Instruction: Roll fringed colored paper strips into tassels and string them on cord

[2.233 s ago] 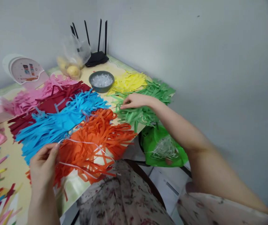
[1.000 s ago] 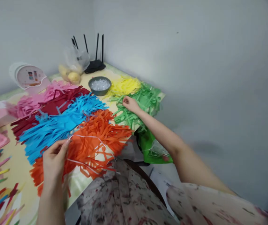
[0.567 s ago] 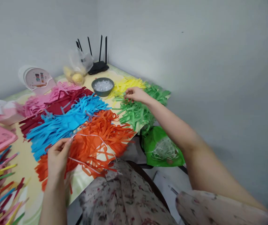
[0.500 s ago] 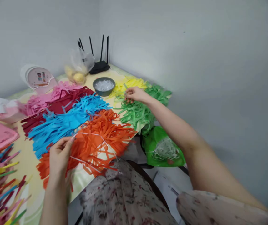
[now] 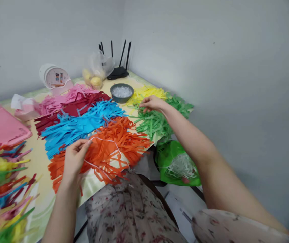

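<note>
Over orange fringe (image 5: pixel 101 148) on table (image 5: pixel 39 152), thin white cord (image 5: pixel 109 140) pinched in left hand (image 5: pixel 77 157), slack loop trailed toward table edge. Well apart, right hand (image 5: pixel 150 103) held at green strips (image 5: pixel 151 123), fingertips bent together; whether strip is gripped cannot be told. Strips narrow, flat, matte, tangled. Since earliest frame, right hand shifted nearer yellow strips (image 5: pixel 154 91); more of pink tray (image 5: pixel 4 123) shown.

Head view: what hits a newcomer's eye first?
Colour: the orange pile in front, the blue pile just behind, the green pile to the right. Then the left hand pinching a pale cord over the orange, the right hand at the green. Below the green pile, a green bag holds white strands.
</note>
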